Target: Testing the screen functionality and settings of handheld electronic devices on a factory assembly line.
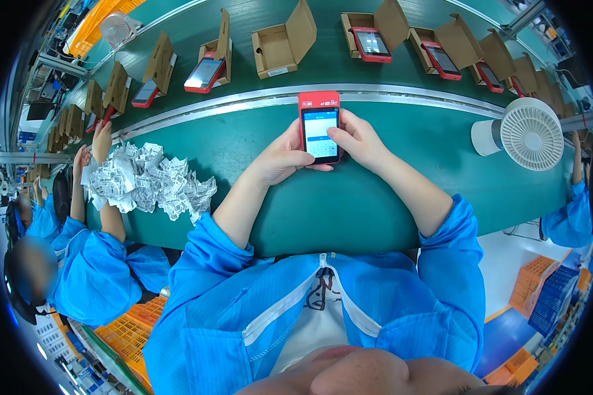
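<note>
A red handheld payment terminal [320, 103] is held upright over the green workbench, its lit screen showing a keypad layout. My left hand [284, 157] wraps its left side and lower edge, with the thumb lying across the bottom of the front. My right hand [360, 140] steadies the right side, and its thumb touches the screen. Directly beyond the terminal, an open cardboard box [275, 58] on the conveyor has no terminal in it. Another red terminal [371, 45] rests in the open box to its right, and one more [205, 74] leans at the box on the left.
A heap of crumpled printed paper slips [155, 179] lies on the bench at left, beside a co-worker in blue [95, 276]. A white desk fan [532, 135] stands at right. The conveyor's metal rail [244, 100] runs along the bench's far side. Orange crates [532, 283] are on the floor.
</note>
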`<state>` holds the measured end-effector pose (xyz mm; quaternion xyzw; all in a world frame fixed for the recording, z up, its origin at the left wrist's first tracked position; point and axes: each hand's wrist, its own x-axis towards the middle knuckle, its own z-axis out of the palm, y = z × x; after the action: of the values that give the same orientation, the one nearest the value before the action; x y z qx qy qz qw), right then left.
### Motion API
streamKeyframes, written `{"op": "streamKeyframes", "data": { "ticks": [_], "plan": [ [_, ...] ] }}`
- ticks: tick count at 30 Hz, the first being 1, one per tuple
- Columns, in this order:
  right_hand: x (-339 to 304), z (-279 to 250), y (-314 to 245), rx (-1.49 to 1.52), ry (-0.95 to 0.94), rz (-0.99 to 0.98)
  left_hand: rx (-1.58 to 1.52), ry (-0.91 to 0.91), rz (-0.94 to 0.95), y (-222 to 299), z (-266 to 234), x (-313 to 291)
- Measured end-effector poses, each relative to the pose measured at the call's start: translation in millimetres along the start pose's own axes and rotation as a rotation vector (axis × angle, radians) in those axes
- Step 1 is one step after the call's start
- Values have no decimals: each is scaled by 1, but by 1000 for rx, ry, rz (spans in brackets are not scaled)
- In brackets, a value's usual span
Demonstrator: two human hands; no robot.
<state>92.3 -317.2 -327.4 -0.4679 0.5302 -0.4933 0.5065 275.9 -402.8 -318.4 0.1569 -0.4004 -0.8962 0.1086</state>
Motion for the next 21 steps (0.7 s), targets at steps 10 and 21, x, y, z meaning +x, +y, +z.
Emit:
{"op": "streamKeyframes", "data": {
  "ticks": [10, 21],
  "plan": [
    [-1, -1, -2, 55, -16, 3, 1, 11, -16, 2, 3, 1],
    [0, 0, -1, 52, -10, 12, 31, 31, -1, 2, 4, 1]
  ]
}}
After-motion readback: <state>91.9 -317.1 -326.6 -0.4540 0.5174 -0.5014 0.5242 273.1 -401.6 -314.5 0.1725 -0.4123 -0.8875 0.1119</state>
